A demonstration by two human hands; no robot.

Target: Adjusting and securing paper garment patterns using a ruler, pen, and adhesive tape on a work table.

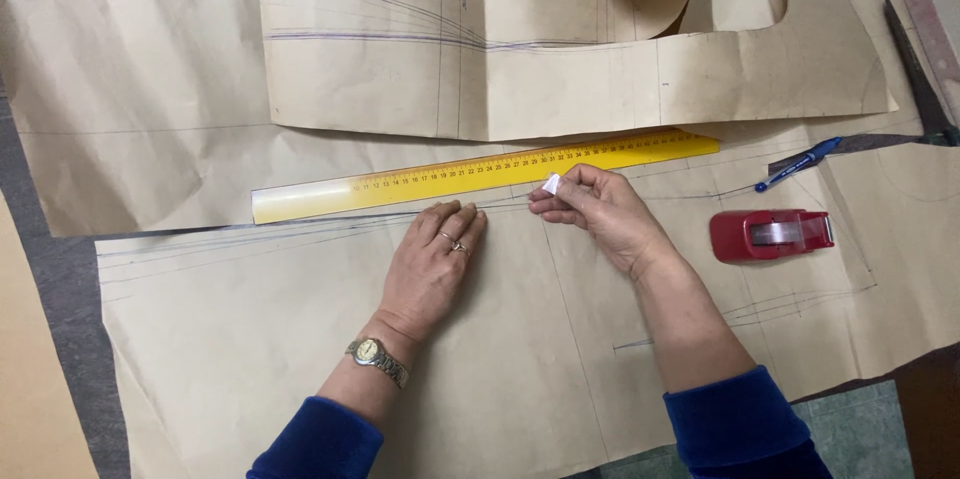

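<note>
My left hand (432, 264) lies flat, fingers together, pressing the brown paper (300, 339) just below the yellow ruler (480, 171). My right hand (592, 209) pinches a small white chalk (551, 184) at its fingertips, touching the paper right under the ruler's lower edge. The red tape dispenser (771, 234) sits right of the ruler's end and below it. A blue pen (798, 164) lies just right of the ruler. Scissors (915, 64) lie farther right. Cut pattern piece (560, 69) lies above the ruler.
</note>
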